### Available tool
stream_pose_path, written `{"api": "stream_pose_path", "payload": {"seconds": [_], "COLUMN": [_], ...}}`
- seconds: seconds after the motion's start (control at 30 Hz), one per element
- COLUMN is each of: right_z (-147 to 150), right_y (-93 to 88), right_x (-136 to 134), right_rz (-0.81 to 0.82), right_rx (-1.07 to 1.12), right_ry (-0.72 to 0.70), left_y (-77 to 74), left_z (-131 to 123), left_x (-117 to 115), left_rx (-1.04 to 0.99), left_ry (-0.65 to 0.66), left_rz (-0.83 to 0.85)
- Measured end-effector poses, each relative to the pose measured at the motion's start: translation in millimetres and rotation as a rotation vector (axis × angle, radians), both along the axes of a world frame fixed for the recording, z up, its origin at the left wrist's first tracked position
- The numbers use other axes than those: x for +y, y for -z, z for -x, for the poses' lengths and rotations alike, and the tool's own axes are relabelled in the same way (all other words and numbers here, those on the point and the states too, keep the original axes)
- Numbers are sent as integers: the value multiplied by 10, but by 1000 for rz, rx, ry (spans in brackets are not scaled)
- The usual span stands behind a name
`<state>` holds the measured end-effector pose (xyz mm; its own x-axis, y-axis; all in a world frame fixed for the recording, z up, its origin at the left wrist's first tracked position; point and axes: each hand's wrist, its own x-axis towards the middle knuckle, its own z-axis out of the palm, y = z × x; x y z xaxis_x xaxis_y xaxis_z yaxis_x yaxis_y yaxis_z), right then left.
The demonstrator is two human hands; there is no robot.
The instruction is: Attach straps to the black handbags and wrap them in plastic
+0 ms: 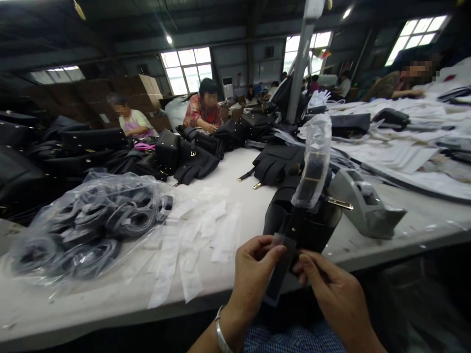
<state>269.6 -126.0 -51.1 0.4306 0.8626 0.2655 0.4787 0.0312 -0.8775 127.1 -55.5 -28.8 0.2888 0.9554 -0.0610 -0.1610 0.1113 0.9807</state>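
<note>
A black bag (318,228) stands at the table's front edge, its dark strap (297,220) running down toward me. Clear plastic wrap (317,157) covers the strap's raised upper part and buckle. My left hand (253,269) pinches a clear plastic sleeve (279,277) that lies around the strap's lower part. On the other side, my right hand (329,287) is closed at the strap's edge, thumb against fingers; what lies between them is too small to make out. A gold clasp (340,203) sticks out at the bag's right.
A grey tape dispenser (368,206) stands right of the bag. White strips (191,240) lie on the table (235,176), left of it a clear bag of grey rolls (95,220). Black bags (198,157) are piled behind. A metal post (300,63) rises there. Several people work beyond.
</note>
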Motion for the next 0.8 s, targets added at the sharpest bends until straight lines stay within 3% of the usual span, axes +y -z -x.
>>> {"api": "stream_pose_path", "payload": {"seconds": [0.23, 0.4, 0.5, 0.63, 0.8], "right_z": [-19, 70, 107, 126, 155], "right_y": [-242, -371, -376, -347, -325], "right_x": [152, 251, 258, 251, 259], "right_rz": [78, 111, 102, 94, 73], "right_rx": [4, 90, 95, 110, 160], "right_ry": [65, 24, 16, 51, 68], "left_y": [-104, -52, -2, 72, 154], "left_z": [-160, -116, -69, -19, -12], "left_x": [162, 185, 131, 19, -48], "left_rx": [86, 21, -68, -33, 87], "left_ry": [-38, -34, -19, -10, -91], "left_rz": [-206, -195, -97, -22, -134]}}
